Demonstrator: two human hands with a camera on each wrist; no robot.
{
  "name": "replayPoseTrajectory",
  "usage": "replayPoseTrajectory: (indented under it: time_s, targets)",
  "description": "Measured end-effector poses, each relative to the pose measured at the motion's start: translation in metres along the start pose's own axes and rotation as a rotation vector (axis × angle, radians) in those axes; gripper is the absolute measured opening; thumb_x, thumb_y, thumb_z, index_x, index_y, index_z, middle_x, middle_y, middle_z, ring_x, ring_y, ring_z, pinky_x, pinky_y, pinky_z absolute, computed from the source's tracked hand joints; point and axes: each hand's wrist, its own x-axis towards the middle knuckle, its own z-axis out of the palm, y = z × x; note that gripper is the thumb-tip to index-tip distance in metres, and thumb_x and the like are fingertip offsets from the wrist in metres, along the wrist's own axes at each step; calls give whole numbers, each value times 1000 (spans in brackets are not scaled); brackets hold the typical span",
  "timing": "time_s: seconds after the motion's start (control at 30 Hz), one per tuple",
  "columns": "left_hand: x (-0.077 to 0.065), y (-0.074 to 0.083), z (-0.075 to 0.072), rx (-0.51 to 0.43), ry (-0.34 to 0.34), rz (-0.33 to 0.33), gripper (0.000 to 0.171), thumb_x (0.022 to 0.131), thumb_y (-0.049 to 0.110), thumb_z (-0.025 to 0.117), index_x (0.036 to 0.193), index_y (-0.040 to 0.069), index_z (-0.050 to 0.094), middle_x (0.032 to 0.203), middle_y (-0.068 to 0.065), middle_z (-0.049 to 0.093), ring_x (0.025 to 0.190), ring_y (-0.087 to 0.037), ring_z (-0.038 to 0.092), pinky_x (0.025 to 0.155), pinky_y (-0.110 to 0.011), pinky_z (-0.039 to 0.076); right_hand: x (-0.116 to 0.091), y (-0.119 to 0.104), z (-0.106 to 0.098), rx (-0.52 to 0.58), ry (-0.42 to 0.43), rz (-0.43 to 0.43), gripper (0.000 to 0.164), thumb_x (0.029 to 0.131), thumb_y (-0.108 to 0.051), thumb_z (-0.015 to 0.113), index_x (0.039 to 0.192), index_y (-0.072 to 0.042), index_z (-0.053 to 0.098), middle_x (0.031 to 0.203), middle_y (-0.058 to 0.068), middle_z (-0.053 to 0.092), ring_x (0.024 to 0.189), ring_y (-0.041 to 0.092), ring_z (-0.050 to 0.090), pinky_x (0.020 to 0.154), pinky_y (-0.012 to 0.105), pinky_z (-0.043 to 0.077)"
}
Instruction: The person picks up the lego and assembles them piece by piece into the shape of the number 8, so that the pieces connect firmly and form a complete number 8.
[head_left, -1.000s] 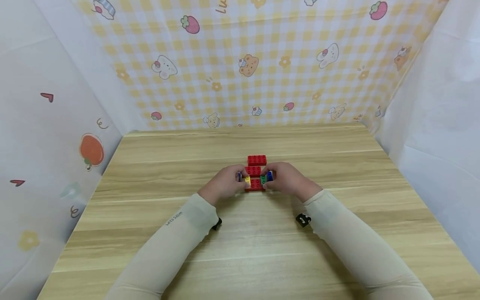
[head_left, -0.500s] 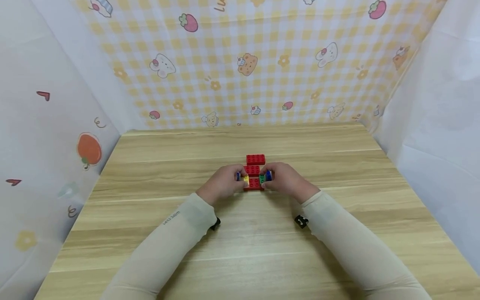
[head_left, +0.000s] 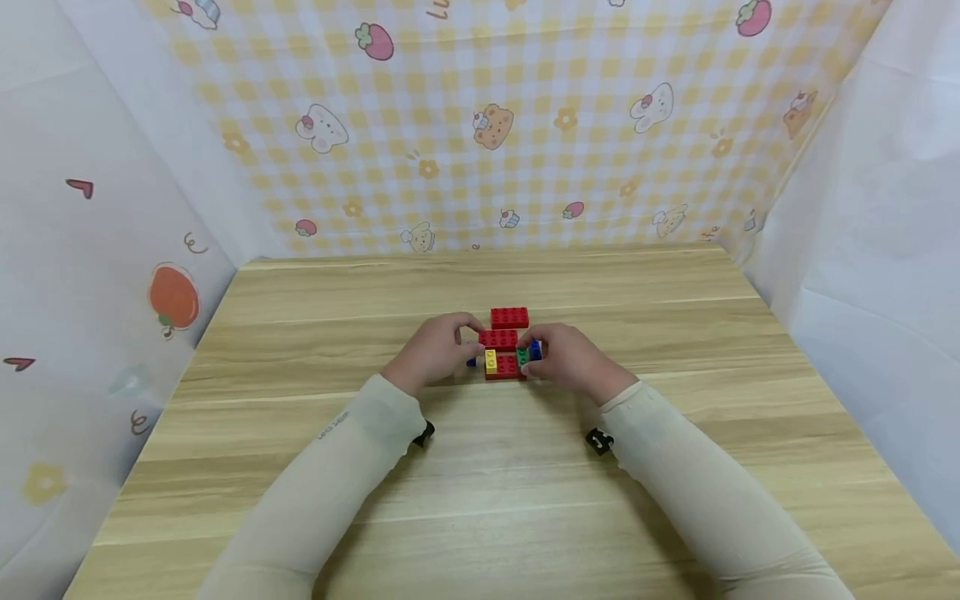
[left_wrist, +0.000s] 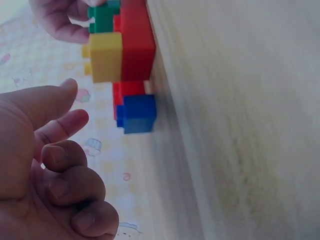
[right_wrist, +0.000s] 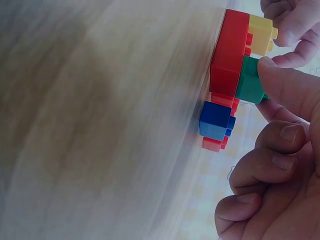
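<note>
My left hand [head_left: 437,348] hovers just left of the bricks, thumb and forefinger parted with nothing between them. Beside it, a yellow toy brick [left_wrist: 106,57] sits on the left end of the front red brick [head_left: 507,367]. On that red brick's right end is a green brick [right_wrist: 250,82], pinched between thumb and forefinger of my right hand [head_left: 570,357]. Small blue bricks stand at both sides: one blue brick [left_wrist: 140,115] near the left hand, another blue brick [right_wrist: 215,121] by the right fingers.
Behind the front brick lie a middle red brick [head_left: 498,339] and a back red brick [head_left: 509,317], in a rough column on the wooden table [head_left: 480,517]. A checked cloth [head_left: 450,150] hangs along the table's far edge.
My left hand has let go of the yellow brick and drawn back slightly left, its fingers spreading. The right hand keeps its hold on the green brick.
</note>
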Motion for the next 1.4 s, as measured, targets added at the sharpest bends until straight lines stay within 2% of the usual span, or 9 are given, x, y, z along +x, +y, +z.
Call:
replayPoseTrajectory:
  time_s: [0.27, 0.53, 0.6, 0.73, 0.83, 0.9, 1.1, 1.27, 1.4]
  targets:
    - [12, -5, 1, -14, 1, -52, 37, 104, 29, 68, 139, 20, 62, 90, -9, 62, 61, -18, 55, 57, -32, 49, 2, 3, 0, -5, -6, -1, 36, 94, -20, 83, 127, -13, 71, 86, 5, 61, 76, 19, 55, 66, 33, 48]
    - [24, -1, 4, -45, -28, -117, 32, 103, 27, 70, 134, 20, 65, 96, -8, 67, 60, -17, 52, 58, -31, 48, 0, -1, -2, 0, -10, 18, 37, 94, -20, 83, 128, -14, 71, 88, 6, 61, 78, 20, 55, 68, 33, 48]
    - [26, 0, 5, -22, -33, -120, 32, 102, 26, 71, 133, 20, 66, 110, -8, 69, 70, -19, 55, 67, -34, 50, 0, -1, -2, 6, -11, 13, 36, 94, -20, 82, 128, -13, 71, 88, 6, 61, 78, 20, 55, 68, 33, 48]
    - [28, 3, 6, 26, -35, -120, 32, 102, 25, 70, 134, 20, 67, 145, -7, 60, 107, -25, 58, 99, -46, 50, 0, -1, -2, 11, -10, 5, 35, 94, -20, 82, 126, -13, 71, 86, 6, 62, 77, 20, 55, 67, 33, 47]
    - [30, 5, 8, 57, -32, -118, 32, 102, 25, 70, 133, 19, 67, 152, -8, 56, 122, -28, 54, 112, -51, 44, 1, 0, -2, 11, -7, 4, 34, 94, -19, 82, 126, -13, 71, 86, 5, 62, 77, 20, 55, 67, 33, 47]
    - [32, 6, 9, 69, -28, -116, 31, 102, 25, 70, 132, 19, 67, 148, -8, 59, 117, -29, 55, 109, -49, 46, 1, 1, -2, 13, -6, 4, 34, 94, -19, 82, 126, -13, 71, 86, 5, 62, 77, 20, 55, 67, 33, 48]
    - [36, 9, 12, 95, -21, -113, 29, 102, 21, 70, 131, 17, 67, 126, -7, 65, 86, -25, 56, 87, -40, 48, 1, 2, -1, 20, -6, 10, 34, 93, -19, 82, 125, -13, 71, 86, 5, 62, 77, 20, 55, 67, 33, 48]
    - [35, 12, 13, 123, -22, -111, 28, 102, 20, 70, 130, 15, 68, 124, -7, 65, 83, -24, 57, 84, -38, 48, 0, 1, -2, 22, -5, 10, 34, 93, -19, 83, 125, -13, 71, 86, 6, 62, 77, 20, 55, 67, 33, 48]
    - [35, 14, 12, 128, -26, -113, 28, 102, 21, 70, 129, 14, 68, 123, -9, 66, 87, -25, 58, 87, -39, 50, 0, 0, -2, 20, -7, 20, 35, 93, -20, 83, 126, -13, 71, 89, 6, 62, 79, 20, 55, 67, 32, 48]
